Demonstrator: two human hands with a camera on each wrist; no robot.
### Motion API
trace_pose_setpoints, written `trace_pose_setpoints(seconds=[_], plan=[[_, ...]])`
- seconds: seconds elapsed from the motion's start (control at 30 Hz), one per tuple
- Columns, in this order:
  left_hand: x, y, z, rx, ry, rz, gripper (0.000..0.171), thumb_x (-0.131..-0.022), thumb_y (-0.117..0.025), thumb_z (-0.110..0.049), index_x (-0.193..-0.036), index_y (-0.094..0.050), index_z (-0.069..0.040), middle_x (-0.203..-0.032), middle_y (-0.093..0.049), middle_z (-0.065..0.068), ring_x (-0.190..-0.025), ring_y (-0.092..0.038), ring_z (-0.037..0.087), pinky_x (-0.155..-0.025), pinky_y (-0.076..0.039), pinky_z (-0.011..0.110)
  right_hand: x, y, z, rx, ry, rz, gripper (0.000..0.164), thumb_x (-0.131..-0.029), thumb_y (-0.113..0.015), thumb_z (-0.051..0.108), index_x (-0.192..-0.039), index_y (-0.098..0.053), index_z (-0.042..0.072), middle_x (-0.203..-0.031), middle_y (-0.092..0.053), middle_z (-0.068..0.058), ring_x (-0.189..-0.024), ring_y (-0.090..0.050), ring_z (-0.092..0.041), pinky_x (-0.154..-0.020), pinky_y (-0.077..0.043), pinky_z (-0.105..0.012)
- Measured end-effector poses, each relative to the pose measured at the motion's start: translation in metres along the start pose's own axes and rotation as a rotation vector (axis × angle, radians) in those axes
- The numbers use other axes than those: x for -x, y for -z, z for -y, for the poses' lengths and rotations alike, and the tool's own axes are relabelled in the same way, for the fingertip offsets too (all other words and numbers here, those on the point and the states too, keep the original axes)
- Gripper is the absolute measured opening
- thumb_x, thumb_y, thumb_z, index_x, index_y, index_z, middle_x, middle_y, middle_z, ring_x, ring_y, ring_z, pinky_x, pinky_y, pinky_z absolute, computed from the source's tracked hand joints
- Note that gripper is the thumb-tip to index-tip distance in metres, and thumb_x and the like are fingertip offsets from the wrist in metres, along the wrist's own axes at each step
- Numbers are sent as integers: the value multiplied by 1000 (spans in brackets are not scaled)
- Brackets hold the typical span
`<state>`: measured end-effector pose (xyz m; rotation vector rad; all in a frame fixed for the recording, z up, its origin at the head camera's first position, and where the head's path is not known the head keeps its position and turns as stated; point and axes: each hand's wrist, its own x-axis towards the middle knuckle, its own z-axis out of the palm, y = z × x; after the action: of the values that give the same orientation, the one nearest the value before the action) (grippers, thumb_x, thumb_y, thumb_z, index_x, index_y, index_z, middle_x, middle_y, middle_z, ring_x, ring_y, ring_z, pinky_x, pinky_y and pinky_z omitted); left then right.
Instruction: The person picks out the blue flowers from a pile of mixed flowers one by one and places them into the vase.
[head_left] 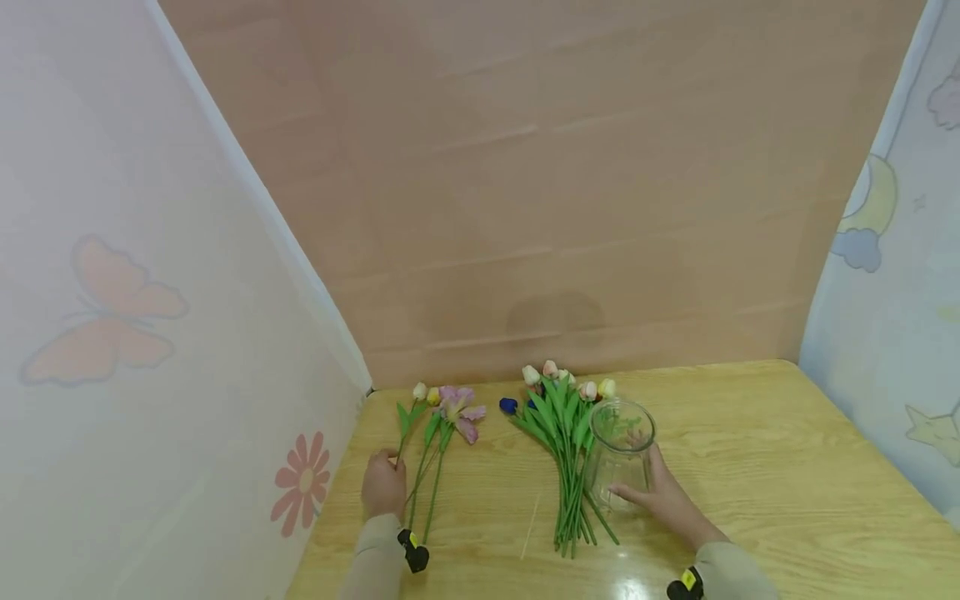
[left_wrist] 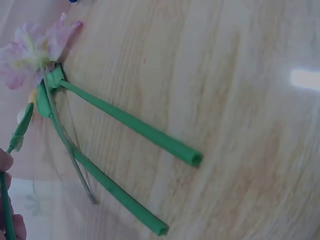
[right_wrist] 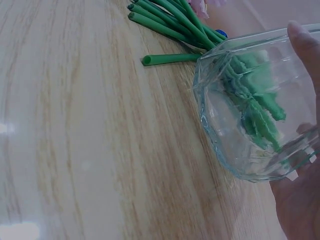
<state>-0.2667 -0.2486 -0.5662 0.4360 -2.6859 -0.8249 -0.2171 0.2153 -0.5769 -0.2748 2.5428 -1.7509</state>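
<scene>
While the right hand (head_left: pixel 663 493) grips the glass vase (head_left: pixel 621 465), the left hand (head_left: pixel 385 486) holds a white tulip (head_left: pixel 420 391) well left of it — a tulip bunch (head_left: pixel 561 423) lies just left of the vase.

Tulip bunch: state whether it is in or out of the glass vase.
Out. In the head view, the tulip bunch lies on the table beside the glass vase, its stem ends outside the glass.
</scene>
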Motion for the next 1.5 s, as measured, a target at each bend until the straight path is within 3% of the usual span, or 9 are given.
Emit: trace_pose_setpoints(seconds=[0.3,0.53,0.77,0.9,1.07,1.2,1.3,1.37,1.5], plan=[[0,4,4,-23,12,94,23,-93,-64,-16,-112,-64,-3,-85,-63,9,-61,-57,16,-49,-44,32,0,2,4,-2,-9,-6,108,-85,-74,33,-155,7,17,-160,6,-23,-142,5,-54,-104,-6,-74],[-2,-2,18,-88,-1,167,20,-92,-64,-14,-109,-64,-3,-90,-70,12,-69,-65,21,-55,-49,38,1,0,6,-18,-53,10,107,-87,-72,33,-154,11,20,-160,7,-22,-143,4,-52,-106,-7,-72],[-8,-2,15,-58,1,182,18,-92,-59,-11,-106,-65,-2,-91,-69,14,-65,-62,21,-52,-48,36,0,-3,6,-23,-45,9,104,-88,-72,31,-154,7,18,-161,6,-20,-143,5,-51,-107,-6,-71],[-13,-1,-15,27,-72,122,16,-92,-61,-7,-106,-66,-1,-89,-68,13,-68,-63,20,-54,-49,35,0,-2,4,-30,-52,15,104,-88,-72,30,-154,8,17,-161,7,-20,-143,6,-52,-106,-6,-71],[-1,-6,-83,137,-223,101,10,-92,-62,-7,-100,-68,-5,-84,-67,8,-70,-61,19,-58,-48,34,1,-2,1,-37,-26,9,104,-87,-72,29,-155,6,18,-161,6,-18,-143,7,-50,-106,-5,-72],[23,-22,-130,232,-328,174,8,-93,-64,-14,-98,-68,-10,-81,-66,1,-64,-58,10,-54,-45,27,0,-3,1,-31,-2,2,104,-86,-73,30,-155,4,20,-161,4,-18,-144,6,-50,-107,-5,-71],[45,-36,-157,235,-415,254,7,-93,-65,-19,-96,-68,-13,-78,-64,-3,-61,-54,5,-51,-43,23,0,-3,1,-29,-21,8,105,-87,-72,32,-155,8,20,-161,10,-20,-143,6,-51,-107,-5,-71],[59,-47,-170,221,-451,320,6,-93,-65,-20,-93,-68,-14,-74,-62,-6,-57,-51,3,-49,-41,22,0,-3,1,-30,-42,12,108,-87,-72,33,-154,13,22,-159,15,-20,-142,6,-53,-107,-6,-70],[79,-69,-184,178,-443,425,9,-94,-64,-21,-90,-68,-14,-69,-58,-8,-53,-47,3,-47,-39,22,0,-1,0,-31,-54,15,112,-87,-71,35,-151,21,30,-158,20,-20,-142,7,-53,-107,-5,-70]])
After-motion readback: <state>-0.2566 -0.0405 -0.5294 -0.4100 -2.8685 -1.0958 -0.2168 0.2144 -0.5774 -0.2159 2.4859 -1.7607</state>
